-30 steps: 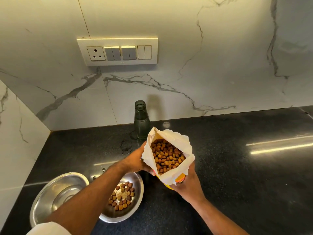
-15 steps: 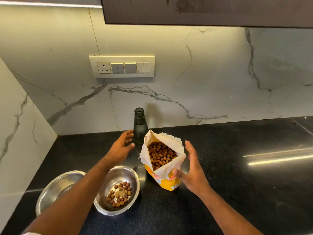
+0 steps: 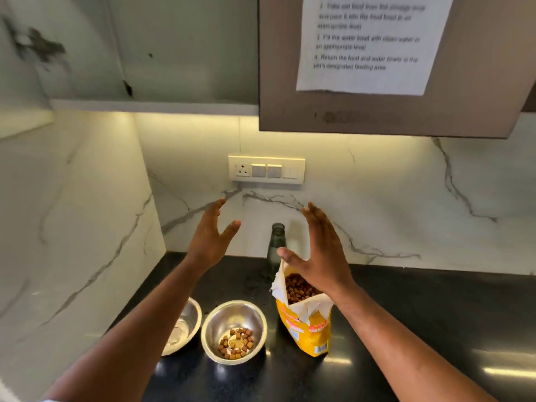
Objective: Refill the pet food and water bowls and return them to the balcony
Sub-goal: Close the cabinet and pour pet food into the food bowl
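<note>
A steel food bowl (image 3: 214,320) with some brown kibble in its bottom stands on the black counter. Left of it, partly behind my left forearm, sits a second steel bowl (image 3: 188,320). An open yellow pet food bag (image 3: 307,329) full of kibble stands upright to the right of the food bowl. A dark glass bottle (image 3: 277,245) without a cap stands behind the bag by the wall. My left hand (image 3: 210,236) and my right hand (image 3: 319,253) are both raised in the air with fingers spread, holding nothing, above the bowls and the bag.
The black counter (image 3: 435,329) runs right from the corner between marble walls. A switch plate (image 3: 266,171) is on the back wall. An upper cabinet (image 3: 377,117) with a taped paper sheet (image 3: 365,44) hangs overhead; an open shelf (image 3: 153,104) is left of it.
Both hands let go of the food bag, which now stands on the counter, and rose up with fingers spread. The view tilted upward to show the cabinet.
</note>
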Tool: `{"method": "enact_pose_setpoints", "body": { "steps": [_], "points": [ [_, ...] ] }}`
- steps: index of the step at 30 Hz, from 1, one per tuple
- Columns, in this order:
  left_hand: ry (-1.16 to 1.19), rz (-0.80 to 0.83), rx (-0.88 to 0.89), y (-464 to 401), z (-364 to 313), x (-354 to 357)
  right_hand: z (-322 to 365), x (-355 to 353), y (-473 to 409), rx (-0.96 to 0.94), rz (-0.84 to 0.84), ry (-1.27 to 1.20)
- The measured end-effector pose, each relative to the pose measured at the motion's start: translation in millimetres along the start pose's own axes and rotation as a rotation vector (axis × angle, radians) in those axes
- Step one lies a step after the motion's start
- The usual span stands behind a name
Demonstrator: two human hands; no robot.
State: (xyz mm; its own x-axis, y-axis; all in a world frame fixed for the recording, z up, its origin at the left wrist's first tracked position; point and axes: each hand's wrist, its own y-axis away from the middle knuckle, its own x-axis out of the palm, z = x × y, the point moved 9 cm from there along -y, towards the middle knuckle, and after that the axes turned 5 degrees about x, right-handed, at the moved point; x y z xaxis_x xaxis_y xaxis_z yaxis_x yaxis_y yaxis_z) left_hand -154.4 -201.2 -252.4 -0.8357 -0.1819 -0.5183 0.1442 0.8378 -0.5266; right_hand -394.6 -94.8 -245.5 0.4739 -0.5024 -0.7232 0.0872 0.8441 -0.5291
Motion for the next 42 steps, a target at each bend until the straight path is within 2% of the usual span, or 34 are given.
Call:
{"method": "enact_pose_setpoints", "body": {
  "steps": [8, 16, 19, 25, 30, 38, 42],
  "points": [
    [-0.094, -0.255, 0.055, 26, -63, -124, 132, -51, -19, -0.218, -0.212, 0.112],
    [-0.114, -0.333, 0.114, 72, -86, -225, 254, -85, -3, -0.355, -0.345, 0.079],
    [-0.092, -0.361, 0.109, 88, -78, -259, 296, -93, 8, -0.378, -0.405, 0.051],
    [-0.039, -0.310, 0.049, 102, -43, -320, 372, -109, 27, -0.370, -0.507, -0.016],
    [-0.057, -0.414, 0.130, 114, -38, -370, 421, -117, 50, -0.373, -0.538, -0.071],
    [-0.002, -0.303, 0.448, 104, -97, -393, 477, -149, 81, -0.420, -0.570, -0.009],
    [-0.006, -0.320, 0.491, 98, -114, -393, 488, -160, 87, -0.425, -0.581, 0.018]
  ]
}}
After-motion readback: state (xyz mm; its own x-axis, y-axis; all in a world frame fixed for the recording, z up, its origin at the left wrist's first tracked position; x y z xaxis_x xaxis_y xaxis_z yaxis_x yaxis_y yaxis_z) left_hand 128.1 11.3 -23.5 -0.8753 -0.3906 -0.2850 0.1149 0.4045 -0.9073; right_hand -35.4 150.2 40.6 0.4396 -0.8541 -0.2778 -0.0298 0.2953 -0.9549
